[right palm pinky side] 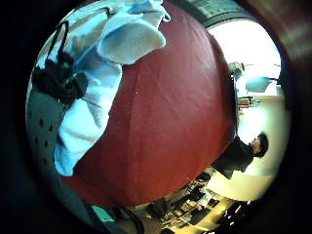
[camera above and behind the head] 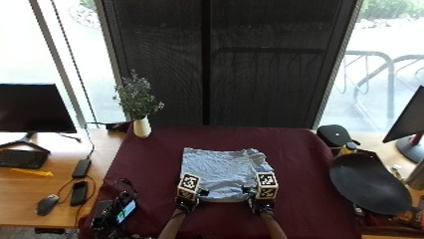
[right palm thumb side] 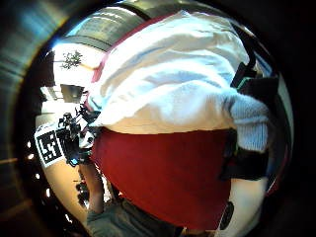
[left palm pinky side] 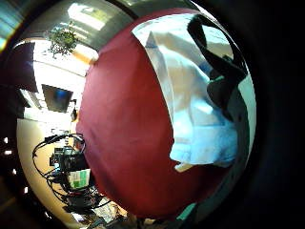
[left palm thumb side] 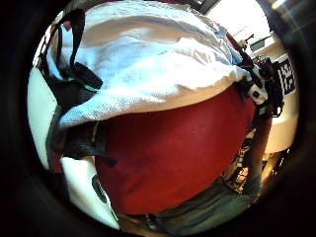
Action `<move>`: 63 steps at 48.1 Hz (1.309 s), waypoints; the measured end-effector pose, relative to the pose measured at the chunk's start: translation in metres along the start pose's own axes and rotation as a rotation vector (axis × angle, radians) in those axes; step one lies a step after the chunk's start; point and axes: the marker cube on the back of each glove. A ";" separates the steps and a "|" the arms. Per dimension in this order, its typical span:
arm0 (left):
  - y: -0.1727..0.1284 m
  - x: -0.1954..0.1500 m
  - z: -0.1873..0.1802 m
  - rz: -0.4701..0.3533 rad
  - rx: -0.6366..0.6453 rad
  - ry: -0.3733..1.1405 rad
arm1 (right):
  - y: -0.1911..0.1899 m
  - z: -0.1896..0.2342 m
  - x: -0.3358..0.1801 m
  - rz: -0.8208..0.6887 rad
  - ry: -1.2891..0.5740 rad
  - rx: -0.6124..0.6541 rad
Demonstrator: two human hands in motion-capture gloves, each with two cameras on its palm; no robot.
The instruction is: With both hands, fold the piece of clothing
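A light blue garment (camera above and behind the head: 224, 172) lies partly folded on the maroon tablecloth (camera above and behind the head: 301, 159) in the middle of the table. My left hand (camera above and behind the head: 187, 193) holds its near left corner and my right hand (camera above and behind the head: 264, 192) holds its near right corner. In the palm views the near hem of the garment (left palm thumb side: 148, 69) (right palm thumb side: 168, 89) is raised a little off the red cloth. Black glove fingers (left palm thumb side: 69, 84) (right palm thumb side: 249, 94) curl round the fabric edge at each corner. The garment (left palm pinky side: 190, 95) (right palm pinky side: 92, 73) also shows beside each palm's little finger side.
A white vase with flowers (camera above and behind the head: 140, 124) stands at the far left of the cloth. A black device (camera above and behind the head: 116, 209) sits at the near left corner. A dark round dish (camera above and behind the head: 368, 181) lies to the right. Monitor (camera above and behind the head: 33, 107), mouse (camera above and behind the head: 46, 204) and phone (camera above and behind the head: 78, 191) are on the left desk.
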 end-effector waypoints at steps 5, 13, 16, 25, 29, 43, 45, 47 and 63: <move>0.048 0.003 -0.026 0.033 -0.354 0.065 | 0.014 -0.007 -0.001 -0.048 -0.067 -0.104; 0.065 -0.005 -0.083 0.138 -0.629 0.095 | 0.044 -0.070 -0.013 -0.196 -0.171 -0.302; 0.048 -0.014 -0.096 0.110 -0.612 0.084 | 0.024 -0.091 -0.012 -0.180 -0.194 -0.287; -0.047 -0.035 -0.094 -0.068 -0.524 -0.049 | -0.066 -0.144 -0.012 0.028 -0.265 -0.059; -0.076 -0.042 -0.107 -0.125 -0.540 -0.196 | -0.108 -0.146 -0.012 0.090 -0.222 -0.020; -0.126 -0.039 -0.030 -0.113 -0.538 -0.100 | -0.173 -0.125 0.000 0.203 -0.120 -0.059; -0.127 -0.040 -0.030 -0.127 -0.482 -0.053 | -0.172 -0.127 0.008 0.212 -0.135 0.001; -0.130 -0.047 -0.033 -0.174 -0.353 -0.047 | -0.167 -0.132 0.018 0.206 -0.135 0.096; -0.103 -0.018 -0.015 -0.131 -0.107 0.007 | -0.062 -0.103 0.082 0.471 -0.134 -0.205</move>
